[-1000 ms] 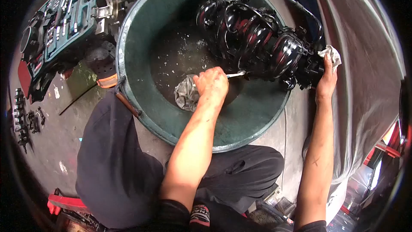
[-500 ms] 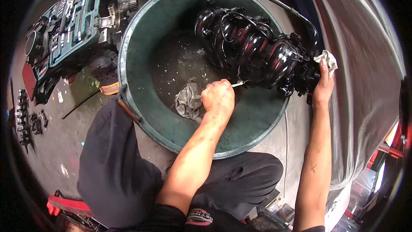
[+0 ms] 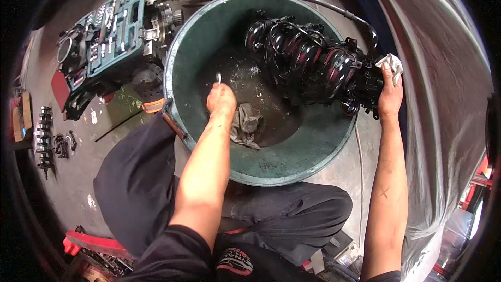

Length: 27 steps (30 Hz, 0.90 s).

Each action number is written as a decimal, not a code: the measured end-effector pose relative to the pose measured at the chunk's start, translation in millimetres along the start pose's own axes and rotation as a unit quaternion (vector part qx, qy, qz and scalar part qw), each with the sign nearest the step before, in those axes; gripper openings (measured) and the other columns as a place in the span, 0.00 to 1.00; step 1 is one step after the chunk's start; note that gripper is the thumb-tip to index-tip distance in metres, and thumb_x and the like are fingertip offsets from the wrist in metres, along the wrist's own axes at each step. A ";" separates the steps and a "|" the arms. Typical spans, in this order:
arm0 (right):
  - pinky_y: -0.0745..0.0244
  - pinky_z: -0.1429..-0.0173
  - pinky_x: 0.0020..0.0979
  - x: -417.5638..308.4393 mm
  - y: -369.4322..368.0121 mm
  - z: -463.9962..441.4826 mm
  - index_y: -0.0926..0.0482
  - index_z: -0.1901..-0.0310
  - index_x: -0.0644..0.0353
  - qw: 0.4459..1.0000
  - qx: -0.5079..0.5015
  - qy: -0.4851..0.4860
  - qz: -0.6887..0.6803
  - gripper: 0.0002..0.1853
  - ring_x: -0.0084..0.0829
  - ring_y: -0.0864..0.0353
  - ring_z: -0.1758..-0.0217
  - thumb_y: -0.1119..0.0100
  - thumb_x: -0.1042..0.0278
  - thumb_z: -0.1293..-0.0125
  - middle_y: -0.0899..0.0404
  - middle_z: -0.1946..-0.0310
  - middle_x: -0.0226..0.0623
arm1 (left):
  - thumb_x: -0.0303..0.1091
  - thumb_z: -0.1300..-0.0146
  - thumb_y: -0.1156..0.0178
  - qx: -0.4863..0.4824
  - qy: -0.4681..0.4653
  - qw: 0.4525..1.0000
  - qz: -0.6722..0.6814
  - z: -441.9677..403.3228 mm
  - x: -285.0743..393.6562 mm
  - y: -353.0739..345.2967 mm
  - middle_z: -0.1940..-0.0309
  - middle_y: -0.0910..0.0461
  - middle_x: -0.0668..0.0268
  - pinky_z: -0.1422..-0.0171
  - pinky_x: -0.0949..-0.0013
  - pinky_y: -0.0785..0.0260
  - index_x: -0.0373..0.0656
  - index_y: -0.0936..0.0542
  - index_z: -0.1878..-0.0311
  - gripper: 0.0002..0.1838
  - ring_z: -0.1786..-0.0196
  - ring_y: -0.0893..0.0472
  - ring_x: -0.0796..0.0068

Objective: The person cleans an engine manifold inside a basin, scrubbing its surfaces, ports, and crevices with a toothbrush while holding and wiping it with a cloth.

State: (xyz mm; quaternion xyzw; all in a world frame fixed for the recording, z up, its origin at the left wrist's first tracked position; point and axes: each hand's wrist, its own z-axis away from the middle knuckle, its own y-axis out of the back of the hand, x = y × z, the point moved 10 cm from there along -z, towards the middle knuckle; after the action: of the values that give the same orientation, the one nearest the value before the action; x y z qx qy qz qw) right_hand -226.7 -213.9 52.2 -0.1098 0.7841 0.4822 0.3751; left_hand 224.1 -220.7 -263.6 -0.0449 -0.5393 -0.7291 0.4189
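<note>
Over the green round tub [image 3: 180,47], my left hand [image 3: 221,100] is closed around a thin silver-tipped tool [image 3: 218,77]; its exact kind is hidden by the fist. My right hand [image 3: 390,96] grips the right end of a glossy black engine intake manifold [image 3: 302,60], which lies tilted inside the tub and over its right rim. Between the thumb and fingers of that hand shows a crumpled white cloth [image 3: 390,65]. A wet grey rag [image 3: 246,123] lies in the dirty liquid at the tub's bottom, just right of my left wrist.
A teal socket set case [image 3: 115,31] rests open on engine parts at the left. A camshaft-like part [image 3: 45,138] lies on the floor farther left. A dark hose [image 3: 334,6] arches over the tub's back rim. Grey sheeting [image 3: 443,73] hangs at the right.
My left hand has pulled back from the manifold toward the left with the tool, whose tip now points upward. My right hand keeps its hold; the view has shifted slightly.
</note>
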 end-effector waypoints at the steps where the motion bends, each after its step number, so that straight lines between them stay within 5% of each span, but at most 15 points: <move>1: 0.35 0.33 0.26 0.9 0.1 -0.8 0.21 0.37 0.60 1.000 0.000 -0.001 0.004 0.30 0.23 0.24 0.41 0.40 0.42 0.27 0.18 0.45 0.31 | 0.37 0.28 0.56 -0.062 0.007 0.998 -0.018 7.1 -10.0 -13.2 0.52 0.14 0.46 0.39 0.49 0.23 0.37 0.15 0.54 0.20 0.46 0.15 0.47; 3: 0.36 0.32 0.27 1.0 0.3 -1.1 0.21 0.37 0.60 1.000 0.003 -0.003 0.021 0.31 0.23 0.24 0.40 0.40 0.41 0.27 0.18 0.44 0.31 | 0.36 0.30 0.54 -0.143 0.006 0.987 -0.073 28.5 -33.8 -48.4 0.48 0.15 0.49 0.36 0.50 0.24 0.37 0.15 0.48 0.21 0.44 0.16 0.45; 5: 0.36 0.32 0.28 -0.6 2.1 -0.6 0.22 0.36 0.60 0.999 0.011 -0.005 0.050 0.31 0.24 0.24 0.40 0.40 0.41 0.28 0.18 0.44 0.32 | 0.37 0.31 0.53 -0.139 -0.069 0.983 -0.095 72.2 10.6 -19.1 0.50 0.15 0.45 0.42 0.53 0.21 0.33 0.18 0.48 0.20 0.47 0.14 0.46; 8: 0.37 0.31 0.29 -1.4 -0.1 -0.1 0.22 0.36 0.61 1.000 -0.006 -0.001 0.024 0.31 0.25 0.24 0.39 0.41 0.42 0.27 0.18 0.43 0.33 | 0.35 0.33 0.45 -0.087 -0.019 0.992 0.092 120.2 49.4 5.5 0.58 0.15 0.43 0.47 0.44 0.25 0.41 0.26 0.44 0.16 0.52 0.15 0.40; 13: 0.38 0.30 0.27 -12.5 -2.9 6.6 0.23 0.35 0.62 1.000 -0.015 -0.001 0.017 0.31 0.26 0.25 0.38 0.43 0.42 0.26 0.19 0.42 0.34 | 0.34 0.27 0.48 -0.045 -0.210 0.967 0.135 131.3 121.2 9.5 0.66 0.18 0.43 0.56 0.40 0.29 0.46 0.28 0.49 0.07 0.59 0.17 0.36; 17: 0.39 0.30 0.27 -17.1 -4.7 8.2 0.24 0.35 0.64 1.000 -0.021 -0.010 0.008 0.30 0.25 0.26 0.38 0.44 0.45 0.24 0.20 0.42 0.33 | 0.35 0.27 0.48 -0.081 -0.171 0.972 0.142 145.7 115.1 -9.0 0.68 0.18 0.41 0.58 0.38 0.30 0.44 0.29 0.52 0.07 0.61 0.18 0.33; 20: 0.38 0.30 0.29 -9.5 -5.7 1.7 0.23 0.35 0.63 0.999 -0.023 0.001 -0.026 0.29 0.26 0.26 0.38 0.43 0.46 0.25 0.20 0.42 0.34 | 0.32 0.29 0.45 -0.116 -0.124 0.965 0.198 143.8 105.7 -8.8 0.67 0.18 0.41 0.55 0.40 0.28 0.43 0.27 0.53 0.06 0.58 0.17 0.35; 26: 0.36 0.31 0.30 -5.3 -3.7 -1.4 0.23 0.36 0.64 1.000 -0.020 0.011 -0.013 0.28 0.27 0.24 0.40 0.44 0.46 0.24 0.19 0.44 0.34 | 0.29 0.32 0.42 -0.128 -0.181 0.946 0.236 108.9 124.1 7.2 0.66 0.17 0.41 0.54 0.42 0.26 0.39 0.23 0.53 0.08 0.58 0.17 0.36; 27: 0.36 0.32 0.30 -4.1 -4.0 -0.6 0.23 0.36 0.64 1.000 -0.021 0.005 -0.018 0.28 0.27 0.24 0.40 0.45 0.47 0.24 0.19 0.44 0.34 | 0.29 0.32 0.40 -0.131 -0.213 0.930 0.268 104.4 127.1 13.7 0.66 0.16 0.45 0.61 0.49 0.25 0.37 0.21 0.56 0.07 0.65 0.14 0.47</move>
State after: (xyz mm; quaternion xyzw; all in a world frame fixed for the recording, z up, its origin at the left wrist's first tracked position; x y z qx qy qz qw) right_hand -222.0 -217.2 52.4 -0.1339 0.7735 0.4912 0.3775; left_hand 110.9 -207.0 -144.4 -0.3965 -0.4840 -0.6270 0.4640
